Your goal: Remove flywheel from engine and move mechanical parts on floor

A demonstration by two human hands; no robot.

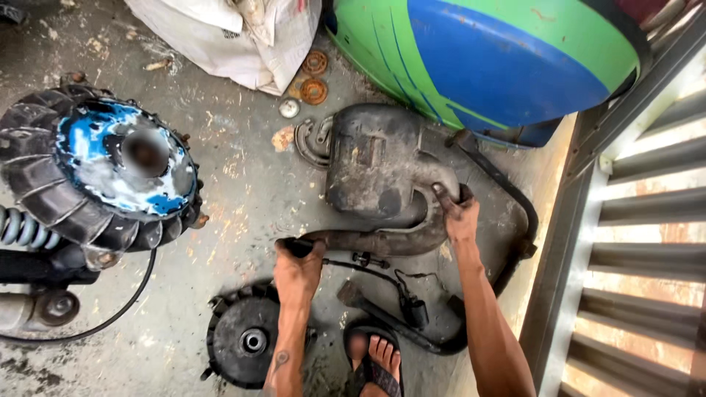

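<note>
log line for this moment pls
left hand: grips exhaust pipe end | right hand: grips its bend | muffler: on floor

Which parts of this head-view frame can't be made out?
- Wheel hub: blurred out.
- Left hand fingers: wrapped around the exhaust pipe end, hiding its opening.
- Green and blue panel: cut off by the top edge.
- Sack: contents hidden, cut off at the top edge.
- Right hand: palm side hidden.

A wheel [95, 165] with a knobbly black tyre and blue-and-white painted hub lies at the left on the concrete floor [235, 184]. A black fan cover [246, 337] sits near. Far off, a white sack [235, 37] slumps beside two rusty discs [314, 77]. A green-and-blue body panel [500, 59] fills the far right, above corrugated metal shutters [647, 242].
</note>
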